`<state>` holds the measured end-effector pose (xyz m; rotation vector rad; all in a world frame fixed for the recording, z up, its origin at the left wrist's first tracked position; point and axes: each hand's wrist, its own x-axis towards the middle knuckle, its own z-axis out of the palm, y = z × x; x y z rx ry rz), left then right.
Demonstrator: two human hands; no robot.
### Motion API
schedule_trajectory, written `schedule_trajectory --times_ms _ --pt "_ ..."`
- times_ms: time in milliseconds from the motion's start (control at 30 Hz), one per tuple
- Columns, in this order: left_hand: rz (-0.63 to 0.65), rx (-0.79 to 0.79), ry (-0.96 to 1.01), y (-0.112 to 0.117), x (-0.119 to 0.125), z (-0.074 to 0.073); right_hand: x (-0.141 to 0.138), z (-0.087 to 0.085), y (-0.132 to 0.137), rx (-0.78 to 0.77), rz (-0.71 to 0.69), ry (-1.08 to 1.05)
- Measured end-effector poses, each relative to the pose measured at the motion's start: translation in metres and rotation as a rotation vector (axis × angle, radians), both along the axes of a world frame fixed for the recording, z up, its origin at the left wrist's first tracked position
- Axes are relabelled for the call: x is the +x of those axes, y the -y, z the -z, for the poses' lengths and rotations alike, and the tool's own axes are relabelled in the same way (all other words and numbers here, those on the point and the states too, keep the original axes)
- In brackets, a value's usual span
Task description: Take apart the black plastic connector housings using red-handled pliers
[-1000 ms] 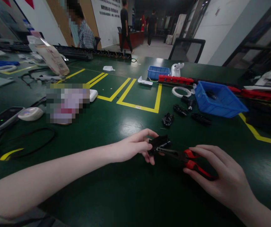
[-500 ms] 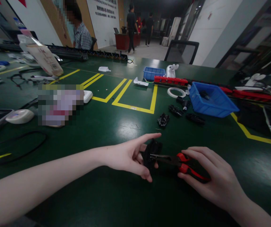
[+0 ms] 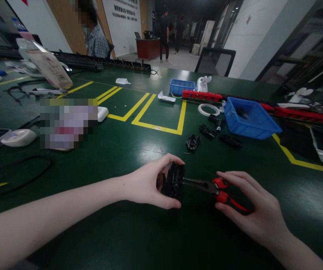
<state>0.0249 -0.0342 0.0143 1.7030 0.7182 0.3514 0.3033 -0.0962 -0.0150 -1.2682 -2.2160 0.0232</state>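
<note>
Two bare hands of mine meet over the green table [image 3: 116, 243], each with something in it. My left arm [image 3: 65, 217] stretches in from the lower left, its wrist nearly straight, and ends near the middle of the view. There my left hand [image 3: 150, 187] makes a C around a black part [image 3: 176, 180]: index finger arched over its far edge, thumb reaching along the near edge, the part stood on end between them. How firmly I press cannot be told.

My right arm [image 3: 304, 249] slants in from the lower right corner. The right hand [image 3: 258, 206] is half curled around the red-handled pliers [image 3: 220, 189], fingers on the far handle, thumb on the near one, handles slightly spread. Their slim nose points left at the part's right face; whether the tip touches is too small to tell. Beyond my hands lie loose black pieces [image 3: 193, 142], near a blue bin [image 3: 258, 127].
</note>
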Motion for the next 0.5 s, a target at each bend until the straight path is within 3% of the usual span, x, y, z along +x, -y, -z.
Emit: schedule_trajectory --times_ms 267,500 --pt "-0.051 0.355 0.002 -0.0001 0.0005 0.0081 -0.0038 -0.0024 0.0015 -0.036 -0.023 0.009" --pt "-0.009 0.313 0.013 0.0011 -0.0001 0.0072 -0.0053 -0.0033 0.0012 -0.072 0.007 -0.047"
